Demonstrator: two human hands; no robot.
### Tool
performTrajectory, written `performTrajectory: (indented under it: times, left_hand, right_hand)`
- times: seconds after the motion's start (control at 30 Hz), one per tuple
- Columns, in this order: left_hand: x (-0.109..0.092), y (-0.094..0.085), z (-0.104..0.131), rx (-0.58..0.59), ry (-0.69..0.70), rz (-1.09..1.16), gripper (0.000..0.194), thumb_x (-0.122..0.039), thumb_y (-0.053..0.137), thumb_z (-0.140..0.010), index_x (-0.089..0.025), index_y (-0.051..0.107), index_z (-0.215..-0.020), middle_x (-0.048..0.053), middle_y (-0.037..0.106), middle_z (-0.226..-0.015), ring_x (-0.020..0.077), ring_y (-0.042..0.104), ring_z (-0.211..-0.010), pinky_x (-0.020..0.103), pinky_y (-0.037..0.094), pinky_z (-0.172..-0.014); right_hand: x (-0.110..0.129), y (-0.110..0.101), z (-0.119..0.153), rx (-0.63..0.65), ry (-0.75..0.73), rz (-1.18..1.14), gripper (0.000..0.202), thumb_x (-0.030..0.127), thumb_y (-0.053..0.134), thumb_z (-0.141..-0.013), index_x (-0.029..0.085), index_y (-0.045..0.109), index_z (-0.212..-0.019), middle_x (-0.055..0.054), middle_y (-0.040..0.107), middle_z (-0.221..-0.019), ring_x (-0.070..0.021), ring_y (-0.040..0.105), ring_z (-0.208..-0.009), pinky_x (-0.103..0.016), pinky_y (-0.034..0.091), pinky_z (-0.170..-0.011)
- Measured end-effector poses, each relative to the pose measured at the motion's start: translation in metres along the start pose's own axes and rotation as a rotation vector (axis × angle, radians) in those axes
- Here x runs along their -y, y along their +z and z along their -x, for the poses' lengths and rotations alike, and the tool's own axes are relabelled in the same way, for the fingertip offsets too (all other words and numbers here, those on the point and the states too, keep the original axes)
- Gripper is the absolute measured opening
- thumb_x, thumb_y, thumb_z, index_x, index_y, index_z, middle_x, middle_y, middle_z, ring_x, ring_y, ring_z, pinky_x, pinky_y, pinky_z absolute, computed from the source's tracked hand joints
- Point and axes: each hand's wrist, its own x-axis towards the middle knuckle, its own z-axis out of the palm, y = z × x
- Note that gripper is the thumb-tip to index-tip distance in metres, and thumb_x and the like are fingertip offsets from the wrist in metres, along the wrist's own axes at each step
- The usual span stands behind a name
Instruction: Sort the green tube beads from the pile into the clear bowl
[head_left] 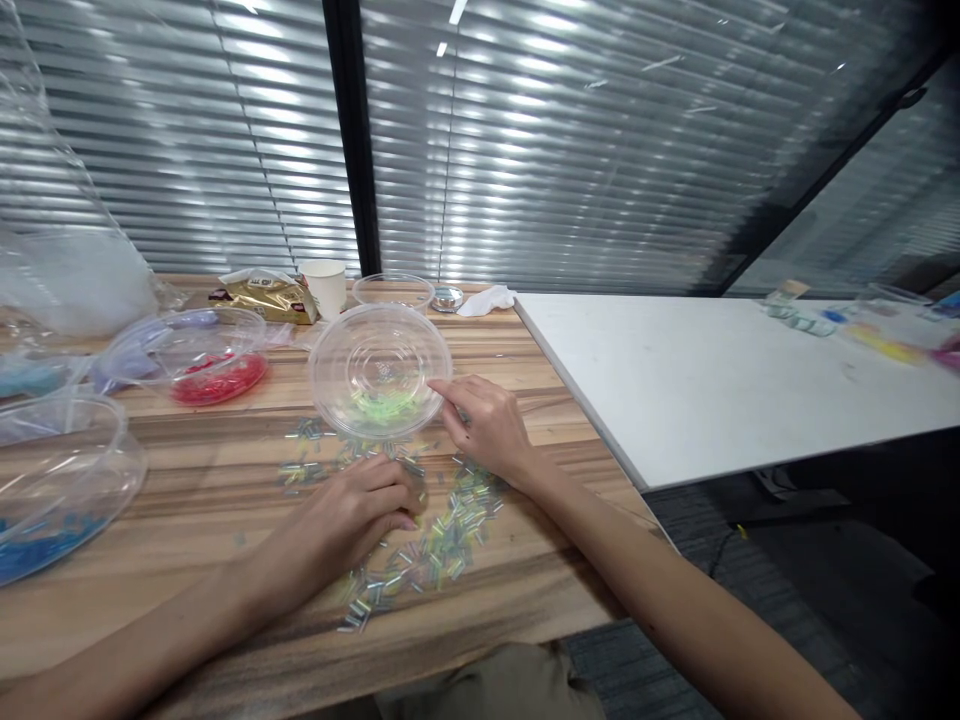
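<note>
Short, clear and yellowish tube pieces (pixel 454 535) lie scattered on the wooden table. Among them rests my left hand (pixel 379 500), its fingers curled down and closed; what is under the fingertips is hidden. A clear plastic bowl (pixel 337 345) stands just beyond, with bright yellow-green pieces (pixel 386 405) inside. At the bowl's right rim is my right hand (pixel 484 420), thumb and forefinger drawn together. Its fingertips overlap the rim, and anything between them is too small to make out.
Left are a clear container with red pieces (pixel 221 378) and another with blue pieces (pixel 52 540). Behind stand a gold packet (pixel 266 298), a paper cup (pixel 325 288), a clear lid (pixel 394 290) and a tissue (pixel 487 301). A white table (pixel 637 380) adjoins on the right.
</note>
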Motion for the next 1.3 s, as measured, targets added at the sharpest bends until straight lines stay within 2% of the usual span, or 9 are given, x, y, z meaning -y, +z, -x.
performTrajectory:
  times: [0.37, 0.67, 1.03, 1.3]
  left_hand:
    - [-0.008, -0.006, 0.001, 0.062, -0.048, -0.02, 0.024, -0.008, 0.034, -0.095, -0.018, 0.056, -0.093, 0.004, 0.056, -0.093, 0.0164, 0.052, -0.084, 0.028, 0.04, -0.073]
    - [-0.009, -0.005, 0.003, 0.094, -0.055, -0.015, 0.028, 0.001, 0.031, -0.09, -0.018, 0.051, -0.091, 0.003, 0.053, -0.093, 0.0156, 0.05, -0.084, 0.026, 0.038, -0.073]
    - [-0.01, -0.007, 0.001, 0.12, -0.059, 0.019, 0.025, 0.001, 0.032, -0.09, -0.017, 0.049, -0.087, 0.003, 0.051, -0.09, 0.0153, 0.048, -0.081, 0.026, 0.038, -0.071]
    - [-0.01, -0.007, 0.003, 0.125, -0.044, 0.006, 0.027, 0.002, 0.031, -0.09, -0.017, 0.049, -0.09, 0.003, 0.051, -0.094, 0.0157, 0.048, -0.085, 0.026, 0.038, -0.075]
  right_hand:
    - [0.001, 0.0, 0.0, 0.004, 0.008, -0.014, 0.03, 0.009, 0.049, -0.083, 0.016, 0.065, -0.108, -0.007, 0.07, -0.09, -0.0188, 0.063, -0.087, -0.032, 0.049, -0.08]
    - [0.001, 0.0, -0.001, -0.008, -0.002, -0.013, 0.029, 0.009, 0.049, -0.083, 0.014, 0.065, -0.107, -0.008, 0.071, -0.09, -0.0187, 0.063, -0.085, -0.031, 0.049, -0.078]
    - [0.002, 0.001, -0.001, -0.023, -0.023, -0.021, 0.028, 0.01, 0.048, -0.084, 0.01, 0.065, -0.106, -0.009, 0.07, -0.087, -0.0195, 0.063, -0.082, -0.031, 0.049, -0.075]
    - [0.001, 0.003, 0.0, -0.001, 0.013, -0.048, 0.029, 0.011, 0.048, -0.084, 0.014, 0.065, -0.107, -0.009, 0.071, -0.092, -0.0185, 0.063, -0.087, -0.031, 0.049, -0.079]
